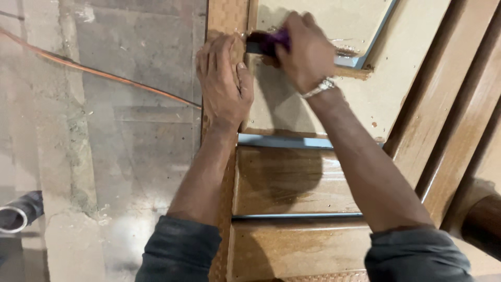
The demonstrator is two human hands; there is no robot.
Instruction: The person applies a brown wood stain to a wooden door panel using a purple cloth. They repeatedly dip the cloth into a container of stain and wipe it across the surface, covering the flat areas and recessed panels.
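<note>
Head view: left hand [224, 81] flat on wooden door [292, 180], right hand [308, 49] gripping purple cloth [276, 39], concrete floor [130, 130].

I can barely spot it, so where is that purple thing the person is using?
The purple tool is top centre, gripped in the right hand, beside the left hand on the wooden panel.

Orange cable [104, 73] is running diagonally across the dusty concrete floor [130, 156]. Grey pipe end [18, 211] is lying at the left edge, well apart from the cable.
</note>
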